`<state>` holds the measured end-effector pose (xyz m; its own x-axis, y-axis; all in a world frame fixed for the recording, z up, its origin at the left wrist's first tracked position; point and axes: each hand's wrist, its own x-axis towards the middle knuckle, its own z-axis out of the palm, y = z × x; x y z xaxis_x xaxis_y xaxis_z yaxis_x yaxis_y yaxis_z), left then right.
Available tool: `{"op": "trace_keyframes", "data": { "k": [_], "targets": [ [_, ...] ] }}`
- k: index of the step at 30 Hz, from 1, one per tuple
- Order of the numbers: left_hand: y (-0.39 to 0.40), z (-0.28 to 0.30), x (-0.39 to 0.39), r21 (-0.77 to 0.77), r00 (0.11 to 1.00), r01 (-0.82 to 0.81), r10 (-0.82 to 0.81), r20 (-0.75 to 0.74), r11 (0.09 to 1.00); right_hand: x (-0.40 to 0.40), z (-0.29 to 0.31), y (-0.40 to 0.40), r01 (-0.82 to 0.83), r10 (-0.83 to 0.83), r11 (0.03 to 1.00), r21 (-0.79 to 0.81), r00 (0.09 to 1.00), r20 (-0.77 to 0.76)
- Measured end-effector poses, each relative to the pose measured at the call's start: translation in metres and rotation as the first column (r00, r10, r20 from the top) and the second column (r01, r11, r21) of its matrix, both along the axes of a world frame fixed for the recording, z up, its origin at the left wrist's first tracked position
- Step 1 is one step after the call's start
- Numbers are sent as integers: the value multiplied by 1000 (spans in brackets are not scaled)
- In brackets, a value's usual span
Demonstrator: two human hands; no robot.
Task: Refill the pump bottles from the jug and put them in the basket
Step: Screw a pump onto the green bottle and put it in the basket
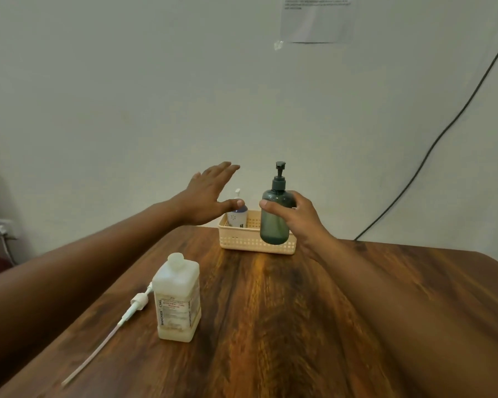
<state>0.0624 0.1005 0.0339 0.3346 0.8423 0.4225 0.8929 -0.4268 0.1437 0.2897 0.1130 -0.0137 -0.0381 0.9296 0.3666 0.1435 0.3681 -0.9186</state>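
Observation:
My right hand (296, 218) grips a dark green pump bottle (273, 222) upright, held in the air just over the front edge of the cream basket (242, 239). A small white pump bottle (237, 215) stands inside the basket at its left end. My left hand (210, 192) hovers with fingers spread flat above and left of the basket, its thumb in front of the white bottle's top. A white square jug (177, 300) with its cap on stands on the wooden table nearer to me.
A loose white pump head with a long dip tube (118, 320) lies on the table (357, 326) left of the jug. The basket sits at the table's far edge by the wall. A black cable (443, 133) runs down the wall at right.

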Motion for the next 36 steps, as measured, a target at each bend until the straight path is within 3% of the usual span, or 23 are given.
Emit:
{"op": "trace_keyframes", "data": {
  "k": [10,19,36],
  "targets": [
    [89,-42,-34,-33,997,-43,41,-64,999,-12,2,109,115,-116,993,15,983,145],
    [150,-79,-58,-65,997,-25,21,-69,998,-27,-42,199,220,-210,975,-17,949,236],
    [184,-114,-70,-122,999,-15,21,44,992,-40,-86,276,306,-225,946,-110,859,460]
  ]
}}
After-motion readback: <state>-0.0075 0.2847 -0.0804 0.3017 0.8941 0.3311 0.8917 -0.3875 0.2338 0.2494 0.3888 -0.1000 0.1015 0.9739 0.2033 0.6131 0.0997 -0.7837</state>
